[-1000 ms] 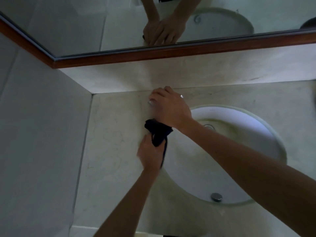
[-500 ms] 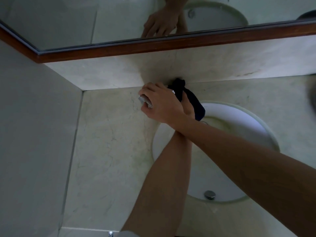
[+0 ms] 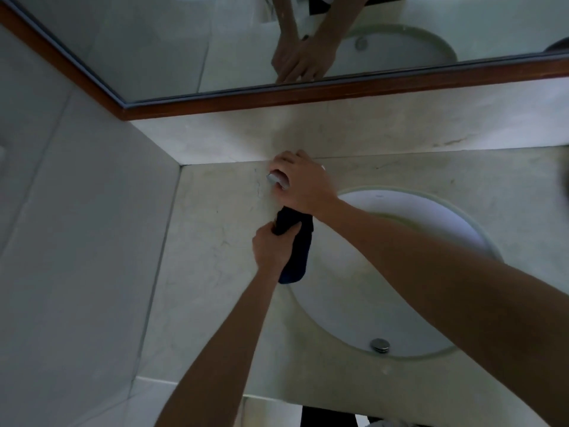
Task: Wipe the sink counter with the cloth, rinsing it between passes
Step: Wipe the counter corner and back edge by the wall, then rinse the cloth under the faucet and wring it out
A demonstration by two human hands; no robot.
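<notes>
a wood-framed mirror [image 3: 215, 41] hangs above the marble backsplash [image 3: 400, 131], with a pale tiled wall [image 3: 77, 241] alongside.

We take the basin [image 3: 409, 211] as our landmark, sunk into the worktop [image 3: 215, 272]. Its drain [image 3: 380, 345] sits in it at the near side. At its far left rim we see the right hand [image 3: 303, 184] on the tap [image 3: 277, 179]. Just nearer, at the basin's left rim, the left hand [image 3: 271, 249] holds the cloth [image 3: 297, 251], which hangs over that rim. Behind the basin stands the backsplash [image 3: 400, 131], the mirror [image 3: 154, 47] above it; left of the worktop rises the side wall [image 3: 77, 241].
</notes>
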